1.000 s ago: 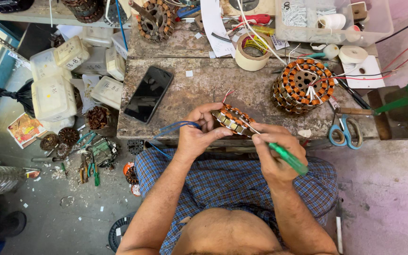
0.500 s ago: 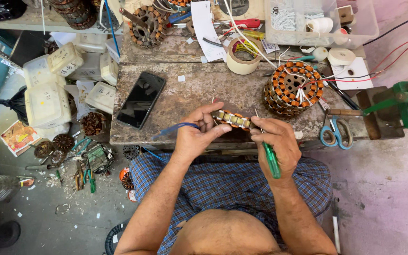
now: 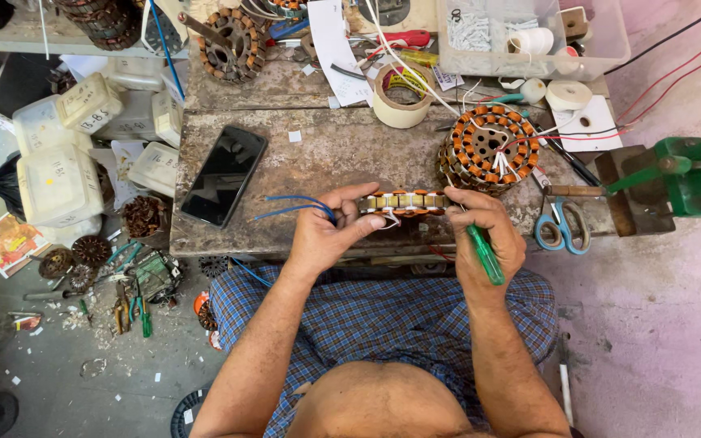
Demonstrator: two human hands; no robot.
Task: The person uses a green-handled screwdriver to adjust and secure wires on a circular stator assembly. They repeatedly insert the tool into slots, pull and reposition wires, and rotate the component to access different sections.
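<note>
The left hand (image 3: 322, 235) fingers are closing around one end of a copper-wound stator (image 3: 403, 201), held edge-on just above the table (image 3: 342, 150) edge. The right hand (image 3: 484, 235) is pinching its other end while wrapping a green-handled screwdriver (image 3: 484, 253), its tip probably hidden. Keeping both grips steady and blue wires (image 3: 294, 204) clear should help. A second stator (image 3: 488, 148) and scissors (image 3: 561, 231) are lying nearby.

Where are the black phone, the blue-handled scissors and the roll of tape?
black phone (image 3: 223, 174), head view, middle of its screen.
blue-handled scissors (image 3: 561, 231), head view, on the handle loops.
roll of tape (image 3: 402, 113), head view, on its outer wall.
</note>
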